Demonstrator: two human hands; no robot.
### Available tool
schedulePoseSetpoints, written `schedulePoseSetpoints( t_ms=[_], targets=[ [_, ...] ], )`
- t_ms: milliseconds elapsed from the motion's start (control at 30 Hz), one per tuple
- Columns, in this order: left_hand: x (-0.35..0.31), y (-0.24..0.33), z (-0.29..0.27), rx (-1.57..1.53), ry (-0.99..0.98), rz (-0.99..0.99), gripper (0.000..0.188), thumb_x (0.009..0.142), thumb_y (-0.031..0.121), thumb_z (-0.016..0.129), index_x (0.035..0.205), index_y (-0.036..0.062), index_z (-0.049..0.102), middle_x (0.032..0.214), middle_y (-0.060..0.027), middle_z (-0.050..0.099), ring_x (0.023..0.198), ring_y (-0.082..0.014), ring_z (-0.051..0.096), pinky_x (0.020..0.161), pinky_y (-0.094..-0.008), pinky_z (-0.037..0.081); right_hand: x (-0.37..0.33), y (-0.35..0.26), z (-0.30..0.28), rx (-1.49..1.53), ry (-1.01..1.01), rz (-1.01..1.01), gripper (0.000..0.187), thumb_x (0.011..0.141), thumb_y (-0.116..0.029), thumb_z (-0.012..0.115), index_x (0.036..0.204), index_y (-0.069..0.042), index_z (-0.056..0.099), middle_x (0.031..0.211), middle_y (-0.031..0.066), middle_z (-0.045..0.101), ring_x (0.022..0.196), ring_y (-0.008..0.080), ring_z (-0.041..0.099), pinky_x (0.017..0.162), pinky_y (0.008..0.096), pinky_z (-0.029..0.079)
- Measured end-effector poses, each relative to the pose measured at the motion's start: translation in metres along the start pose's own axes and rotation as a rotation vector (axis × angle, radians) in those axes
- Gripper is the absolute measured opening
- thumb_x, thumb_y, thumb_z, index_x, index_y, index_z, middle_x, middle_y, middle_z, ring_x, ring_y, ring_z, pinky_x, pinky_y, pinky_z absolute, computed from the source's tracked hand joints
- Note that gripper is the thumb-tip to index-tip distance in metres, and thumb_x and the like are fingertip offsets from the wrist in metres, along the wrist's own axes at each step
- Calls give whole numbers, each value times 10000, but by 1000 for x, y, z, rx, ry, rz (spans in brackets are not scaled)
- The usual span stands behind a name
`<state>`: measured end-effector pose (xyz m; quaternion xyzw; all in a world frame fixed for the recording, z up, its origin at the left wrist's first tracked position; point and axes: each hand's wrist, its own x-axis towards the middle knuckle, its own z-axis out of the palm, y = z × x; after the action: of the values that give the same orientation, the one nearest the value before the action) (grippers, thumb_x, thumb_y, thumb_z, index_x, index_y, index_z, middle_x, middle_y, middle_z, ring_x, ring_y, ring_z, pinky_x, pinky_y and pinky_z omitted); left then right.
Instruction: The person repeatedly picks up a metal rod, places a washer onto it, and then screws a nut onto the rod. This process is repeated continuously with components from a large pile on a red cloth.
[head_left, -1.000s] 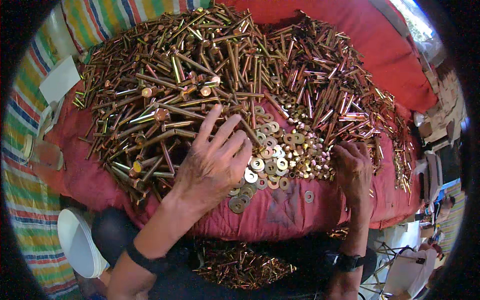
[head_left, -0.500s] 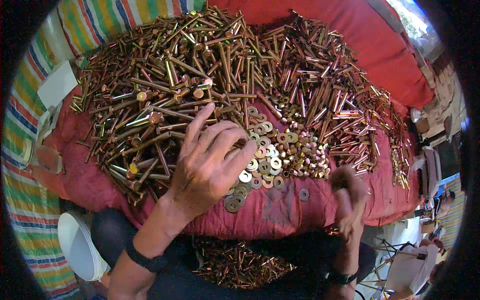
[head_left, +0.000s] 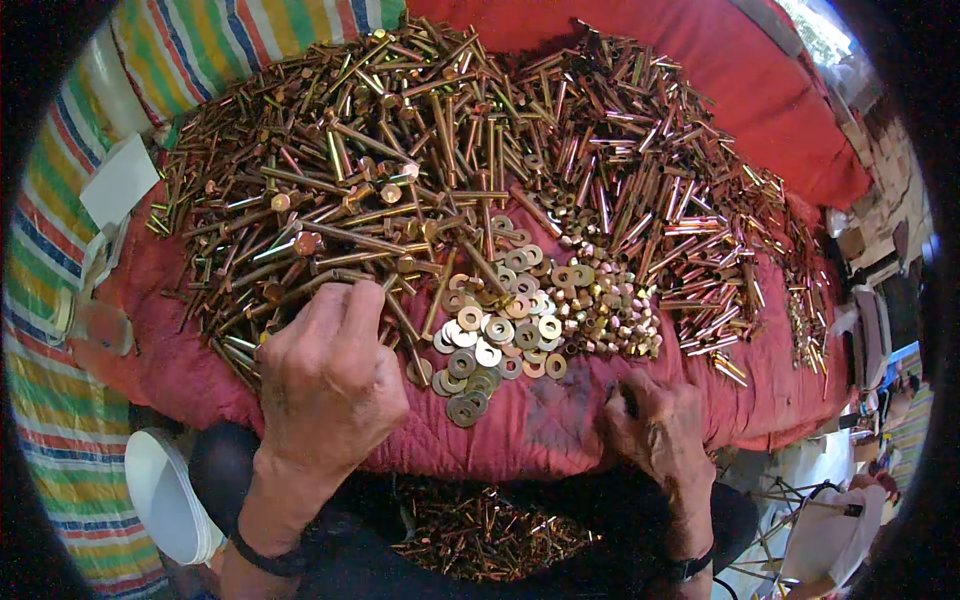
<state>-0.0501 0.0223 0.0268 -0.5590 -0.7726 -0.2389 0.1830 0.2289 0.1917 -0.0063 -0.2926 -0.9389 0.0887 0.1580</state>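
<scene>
My left hand [head_left: 335, 375] is closed, knuckles up, at the near edge of a heap of long brass-coloured hex bolts [head_left: 375, 240]. Its fingertips are hidden, so what they grip cannot be made out. Right of it lies a spread of flat washers [head_left: 490, 350], with a few bolts slanting across its left side. Small nuts [head_left: 610, 315] are gathered beside the washers. Nearer the front edge, my right hand [head_left: 660, 425] rests low over the red cloth, fingers curled together. A dark spot shows between thumb and fingers, too small to name.
Slim metal tubes or sleeves [head_left: 680, 220] are heaped at the right on the red quilted cloth [head_left: 420, 440]. More metal pieces [head_left: 495, 535] lie below, between my legs. Stacked white lids or plates [head_left: 170, 500] stand lower left, and a white card [head_left: 118, 180] lies upper left.
My left hand has drawn left and nearer from beside the washers, its fingers now curled. My right hand has moved left and nearer; the lone washer there no longer shows.
</scene>
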Motion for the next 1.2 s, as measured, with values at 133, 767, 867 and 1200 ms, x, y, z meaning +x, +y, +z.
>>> schedulePoseSetpoints(
  t_ms=[133,767,867,1200],
  targets=[
    [-7,-4,3,-43,-93,-21,303,823,-66,650,1116,7,670,970,-198,675,845,-413,696,727,-486,561,2,-1,1,41,-32,64,224,899,-212,773,817,-35,663,619,188,626,578,394,661,552,471,517],
    [-39,64,22,-1054,-466,-508,144,916,55,768,1036,-22,785,898,-96,789,787,-128,738,713,-281,574,3,-7,9,194,-38,116,156,881,-112,791,974,-1,731,837,158,705,708,328,705,631,401,555],
    [-42,64,28,-1013,-433,-473,138,914,46,771,1038,-11,787,906,-84,792,780,-118,736,703,-271,570,3,-11,10,154,16,1,174,868,-78,775,1018,-5,722,900,160,700,742,329,707,643,411,559],
    [-46,68,31,-1140,-486,-581,146,924,35,758,1054,-30,765,880,-103,787,762,-143,747,702,-288,588,0,-16,6,514,-169,326,155,907,-112,761,950,0,662,806,86,682,681,168,647,592,333,501]
  ],
)
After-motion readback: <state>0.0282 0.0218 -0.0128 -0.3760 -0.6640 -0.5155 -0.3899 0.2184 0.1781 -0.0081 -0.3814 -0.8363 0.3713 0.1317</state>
